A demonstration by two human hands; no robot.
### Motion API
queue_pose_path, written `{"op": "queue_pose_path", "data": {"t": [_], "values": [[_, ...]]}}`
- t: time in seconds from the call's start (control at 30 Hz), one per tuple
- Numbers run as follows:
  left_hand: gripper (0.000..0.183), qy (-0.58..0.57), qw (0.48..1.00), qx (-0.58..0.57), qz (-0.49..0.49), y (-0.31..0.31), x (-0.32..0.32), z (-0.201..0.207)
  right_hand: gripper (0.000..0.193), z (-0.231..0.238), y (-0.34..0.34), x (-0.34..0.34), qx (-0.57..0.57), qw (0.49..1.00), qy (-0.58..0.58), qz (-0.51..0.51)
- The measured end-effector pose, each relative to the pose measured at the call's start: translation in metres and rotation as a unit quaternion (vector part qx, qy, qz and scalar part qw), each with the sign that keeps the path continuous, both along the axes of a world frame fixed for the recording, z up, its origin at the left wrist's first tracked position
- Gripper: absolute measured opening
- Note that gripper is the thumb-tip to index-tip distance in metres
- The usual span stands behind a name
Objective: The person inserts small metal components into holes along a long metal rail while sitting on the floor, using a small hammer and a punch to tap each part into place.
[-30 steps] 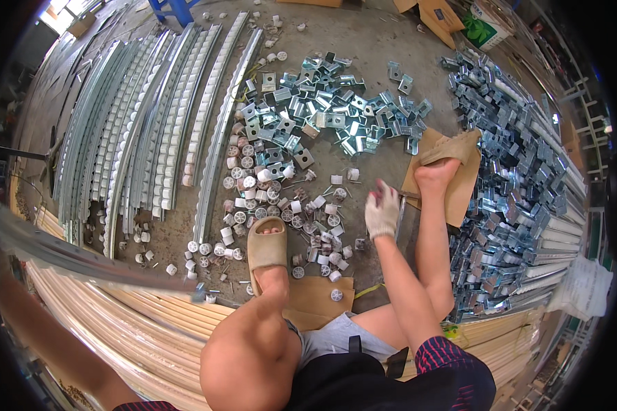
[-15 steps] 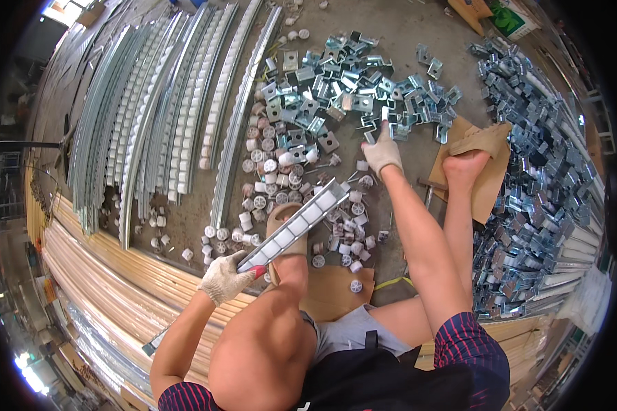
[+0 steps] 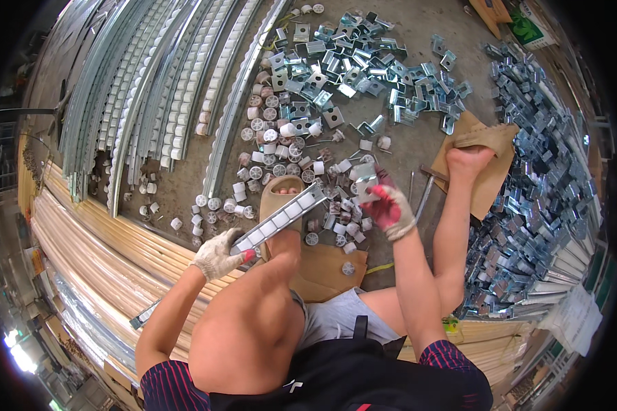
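My left hand (image 3: 218,256), in a cream glove with red-pink fingertips, is closed around the lower end of a metal roller track (image 3: 280,219). White rollers line the track, which slants up to the right above my sandaled left foot. My right hand (image 3: 392,209), gloved with a red palm, pinches a shiny metal bracket (image 3: 365,179) a short way from the track's far end. Below and around both hands lie loose white rollers (image 3: 274,152) on the floor. Beyond them spreads a heap of bent metal brackets (image 3: 353,72).
Long roller tracks (image 3: 185,89) lie side by side at the far left. A large pile of brackets (image 3: 521,226) fills the right side. A hammer (image 3: 426,195) rests beside my right foot. Wrapped long strips (image 3: 110,240) lie at the left; cardboard (image 3: 332,270) sits under me.
My right hand has come back from the bracket heap toward the track, now with a bracket in its fingers. My left hand still holds the track, at nearly the same slant.
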State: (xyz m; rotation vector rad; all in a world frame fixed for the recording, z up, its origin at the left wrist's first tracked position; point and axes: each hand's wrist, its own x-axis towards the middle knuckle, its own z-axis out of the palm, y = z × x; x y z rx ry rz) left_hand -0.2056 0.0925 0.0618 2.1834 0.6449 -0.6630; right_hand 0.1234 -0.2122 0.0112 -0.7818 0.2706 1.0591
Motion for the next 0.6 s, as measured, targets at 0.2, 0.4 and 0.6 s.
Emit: {"op": "queue_pose_path", "data": {"t": [0.2,0.4,0.6], "values": [[0.076,-0.26,0.956,0.098,-0.097,-0.034,0.115,0.033,0.074,0.045,0.011,-0.044,0.108,0.993,0.024,0.033],[0.076,-0.094,0.992,0.063,-0.059,-0.052,0.177,-0.019,0.08,0.037,0.019,-0.047,-0.154,0.961,-0.22,0.057],[0.083,-0.133,0.988,0.079,-0.031,-0.06,0.171,-0.031,0.088,0.003,0.011,-0.037,-0.276,0.855,-0.438,0.037]]}}
